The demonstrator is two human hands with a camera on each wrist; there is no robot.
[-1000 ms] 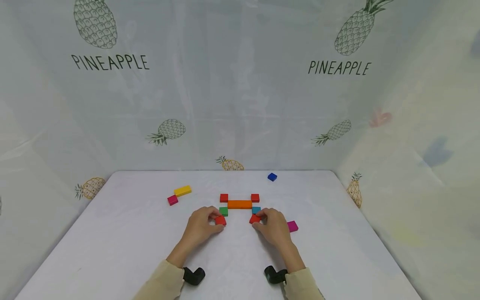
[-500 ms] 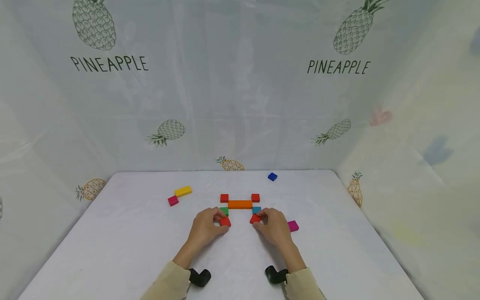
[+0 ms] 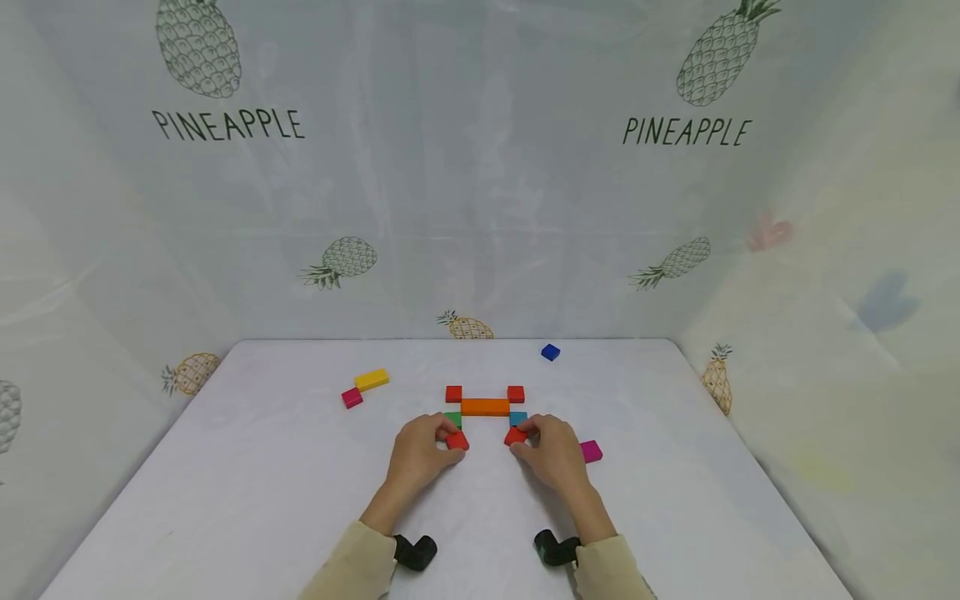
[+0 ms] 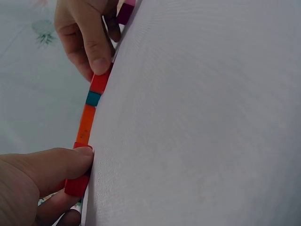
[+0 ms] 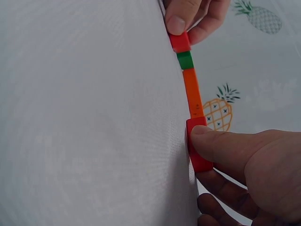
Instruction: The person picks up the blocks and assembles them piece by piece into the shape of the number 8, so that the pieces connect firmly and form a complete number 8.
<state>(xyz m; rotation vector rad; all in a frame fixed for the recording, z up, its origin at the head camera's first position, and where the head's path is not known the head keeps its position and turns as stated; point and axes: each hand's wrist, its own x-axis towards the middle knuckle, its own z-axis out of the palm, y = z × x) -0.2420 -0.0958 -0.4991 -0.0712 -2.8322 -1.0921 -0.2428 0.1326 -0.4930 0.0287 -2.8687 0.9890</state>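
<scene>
My left hand point(image 3: 422, 454) pinches a red block point(image 3: 457, 442) between thumb and fingers, just at the near side of a green block point(image 3: 453, 419). Opposite it, my right hand point(image 3: 553, 454) holds another red block point(image 3: 515, 437) by its side, close against the near side of a blue block point(image 3: 518, 418). An orange bar point(image 3: 485, 407) spans between the green and blue blocks, with a red block point(image 3: 453, 394) and a second red block point(image 3: 516, 394) at its far corners. In the left wrist view, my thumb presses on the held red block point(image 4: 76, 186).
A magenta block point(image 3: 591, 451) lies just right of my right hand. Farther left, a yellow block point(image 3: 372, 380) touches a pinkish-red block point(image 3: 352, 397). Near the table's back edge sits a dark blue block point(image 3: 551, 352). A pineapple-print curtain point(image 3: 480, 183) hangs behind the white table.
My left hand has slid a little to the right with its red block, bringing it under the green block. The right hand stays in place on its block; the head view has shifted slightly.
</scene>
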